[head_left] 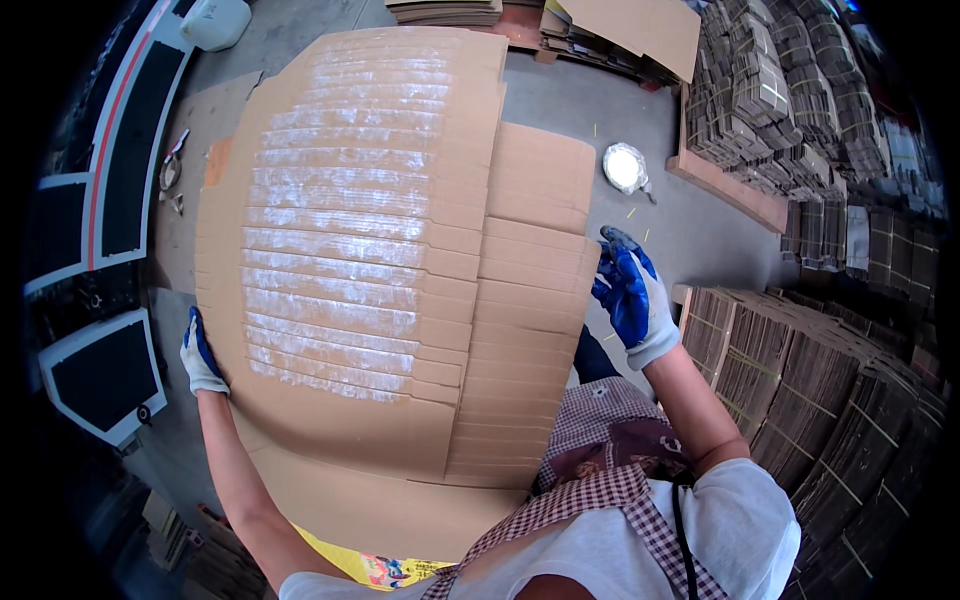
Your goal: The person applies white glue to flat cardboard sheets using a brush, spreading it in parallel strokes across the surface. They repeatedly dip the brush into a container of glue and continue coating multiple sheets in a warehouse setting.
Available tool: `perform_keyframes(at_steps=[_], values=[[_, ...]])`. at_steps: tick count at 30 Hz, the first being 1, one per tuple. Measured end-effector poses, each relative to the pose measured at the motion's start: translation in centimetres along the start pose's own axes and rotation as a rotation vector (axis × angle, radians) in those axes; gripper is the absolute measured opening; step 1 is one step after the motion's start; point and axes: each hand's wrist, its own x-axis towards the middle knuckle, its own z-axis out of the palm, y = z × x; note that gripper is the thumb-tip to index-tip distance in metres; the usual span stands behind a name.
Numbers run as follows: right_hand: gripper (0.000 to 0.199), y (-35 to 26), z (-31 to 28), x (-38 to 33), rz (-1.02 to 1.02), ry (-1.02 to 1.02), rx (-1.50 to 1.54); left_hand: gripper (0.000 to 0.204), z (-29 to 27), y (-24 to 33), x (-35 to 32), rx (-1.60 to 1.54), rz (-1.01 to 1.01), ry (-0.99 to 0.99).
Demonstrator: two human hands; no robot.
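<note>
Before me lies a fanned stack of overlapping cardboard sheets (455, 260), with slotted edges. Down its middle runs a band of white glue streaks (335, 235). My left hand (201, 355), in a white glove with a blue coated palm, rests against the stack's left edge, fingers stretched out along it. On the other side, my right hand (632, 300), gloved alike, is raised beside the right edge. Its fingers are bent but apart, and nothing shows between them. The fingertips of that glove look darkened. Whether they touch the cardboard is hard to tell.
Bundled cardboard piles (800, 380) stand close on my right, more bundles (760, 90) on a pallet behind. A round silvery dish (626, 167) with white contents sits on the floor. Flat cardboard (630, 35) lies at the far side. At left are a machine (120, 200) and a white jug (215, 22).
</note>
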Motion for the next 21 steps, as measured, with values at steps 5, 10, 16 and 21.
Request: perform_keyframes(at_steps=[5,10,16,21], values=[[0.039,0.8,-2.5,0.8,0.242,-0.079,0.302,0.040,0.1,0.7,-0.2,-0.068,-0.022,0.011],[0.036,-0.2,-1.4,-0.1,0.171,-0.039,0.199,0.041,0.2,1.3,-0.6,-0.136,-0.049,0.019],[0.033,-0.1,-1.4,1.0,0.112,0.059,-0.186,0.041,0.6,2.2,-0.7,-0.219,-0.078,0.030],[0.039,-2.2,-0.1,4.1,-0.176,-0.034,-0.513,0.041,-0.1,2.7,-1.1,-0.259,-0.092,0.046]])
